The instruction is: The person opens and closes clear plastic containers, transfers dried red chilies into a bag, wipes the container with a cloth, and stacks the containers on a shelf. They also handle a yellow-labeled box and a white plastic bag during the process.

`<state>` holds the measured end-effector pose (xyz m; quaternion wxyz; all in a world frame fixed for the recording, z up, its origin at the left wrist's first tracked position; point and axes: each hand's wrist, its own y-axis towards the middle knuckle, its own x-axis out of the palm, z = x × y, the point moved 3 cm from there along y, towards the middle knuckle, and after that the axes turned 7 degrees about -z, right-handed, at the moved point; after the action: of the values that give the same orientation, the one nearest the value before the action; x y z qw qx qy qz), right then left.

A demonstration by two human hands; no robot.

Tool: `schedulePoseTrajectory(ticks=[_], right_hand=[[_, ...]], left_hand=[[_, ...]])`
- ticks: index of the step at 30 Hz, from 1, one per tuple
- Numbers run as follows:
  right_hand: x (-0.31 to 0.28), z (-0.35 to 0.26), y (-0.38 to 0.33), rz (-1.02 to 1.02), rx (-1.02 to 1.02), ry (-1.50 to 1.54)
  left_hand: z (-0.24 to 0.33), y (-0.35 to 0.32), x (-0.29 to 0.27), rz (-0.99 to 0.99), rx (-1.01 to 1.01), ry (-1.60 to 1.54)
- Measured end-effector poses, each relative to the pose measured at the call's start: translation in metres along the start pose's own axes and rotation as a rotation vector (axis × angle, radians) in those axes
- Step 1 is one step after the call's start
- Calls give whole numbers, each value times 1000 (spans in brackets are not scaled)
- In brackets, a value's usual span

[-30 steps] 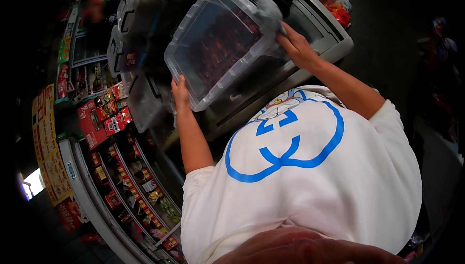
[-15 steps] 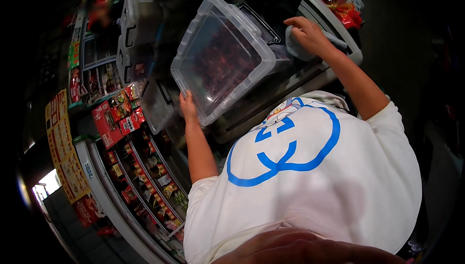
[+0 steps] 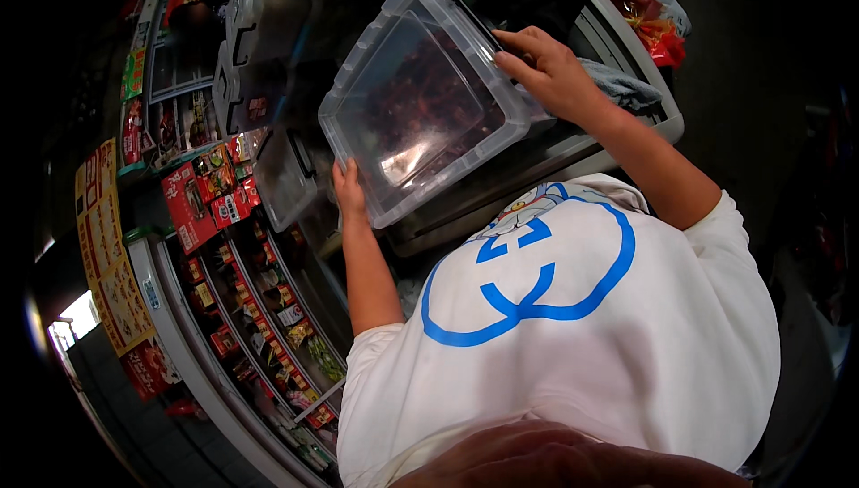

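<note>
A grey chest freezer (image 3: 573,152) with dark sliding glass lids runs across the upper middle. On its far end lie a crumpled grey cloth (image 3: 626,87) and red shiny packets (image 3: 646,18) (their contents too blurred to tell). Left of it, stacked clear lidded bins (image 3: 246,50) stand above a curved display cooler (image 3: 259,309) lined with small packaged goods.

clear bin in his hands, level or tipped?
Tipped. The clear bin is held at both ends by the left hand and right hand, its left end lower.
</note>
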<state>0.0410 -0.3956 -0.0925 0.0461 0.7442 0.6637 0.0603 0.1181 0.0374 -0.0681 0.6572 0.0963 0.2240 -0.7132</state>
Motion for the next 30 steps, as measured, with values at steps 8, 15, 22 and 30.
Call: schedulePoseTrajectory(ticks=[8,15,22,30], right_hand=[[9,-22,-13,53,-64,-378],[12,-42,-9,10,-110,-693],[19,-31,-14,-50,-84,-526],[-12,-42,-22,-184,188,-185]], left_hand=[[3,-1,4,31,-61,3],[-3,4,-3,23,-31,47],[16,-15,14,56,-30,-107],[16,-60,-4,134,-23,-169]])
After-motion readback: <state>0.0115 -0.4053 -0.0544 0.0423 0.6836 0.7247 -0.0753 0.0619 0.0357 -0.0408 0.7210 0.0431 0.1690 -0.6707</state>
